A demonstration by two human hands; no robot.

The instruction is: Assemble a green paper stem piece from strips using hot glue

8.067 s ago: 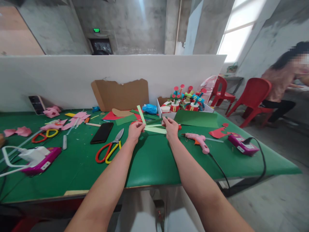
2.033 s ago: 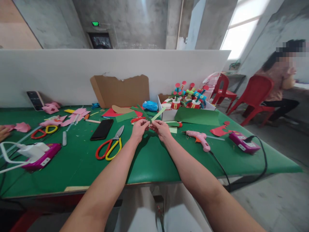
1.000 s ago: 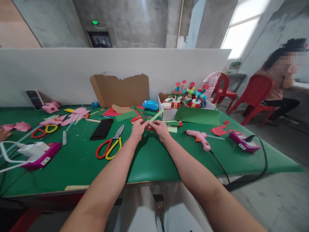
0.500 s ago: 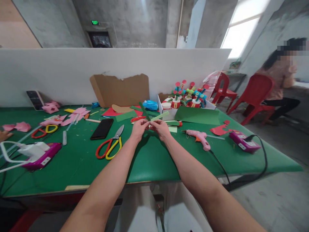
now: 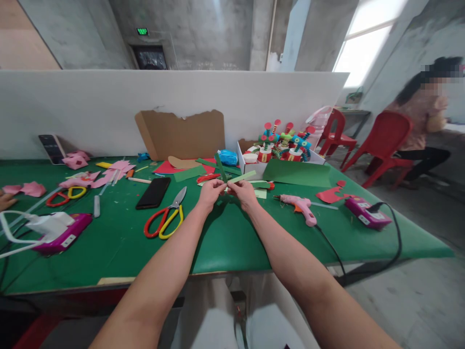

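My left hand [image 5: 209, 192] and my right hand [image 5: 243, 193] meet above the green table [image 5: 225, 242], both pinched on crossed paper strips. A dark green strip [image 5: 220, 167] sticks up and back from my left fingers. From my right fingers a light green strip [image 5: 242, 177] points to the right. A small folded stack of the two strips sits between my fingertips. Red-and-yellow scissors [image 5: 165, 218] lie just left of my left wrist. The pink glue gun [image 5: 300, 207] lies to the right of my right hand.
A black phone [image 5: 154, 192], pink paper scraps [image 5: 82, 180], a second pair of scissors [image 5: 65, 196] and a magenta device [image 5: 61, 232] lie left. A white box of paper figures [image 5: 281, 150], a green sheet [image 5: 296, 174], torn cardboard [image 5: 181, 133]. Right: another magenta device [image 5: 365, 213], red chairs, a seated person.
The strips have become shorter as they are folded over one another. In the last second the dark strip swung up and the light strip dropped to point right. My hands stay close together.
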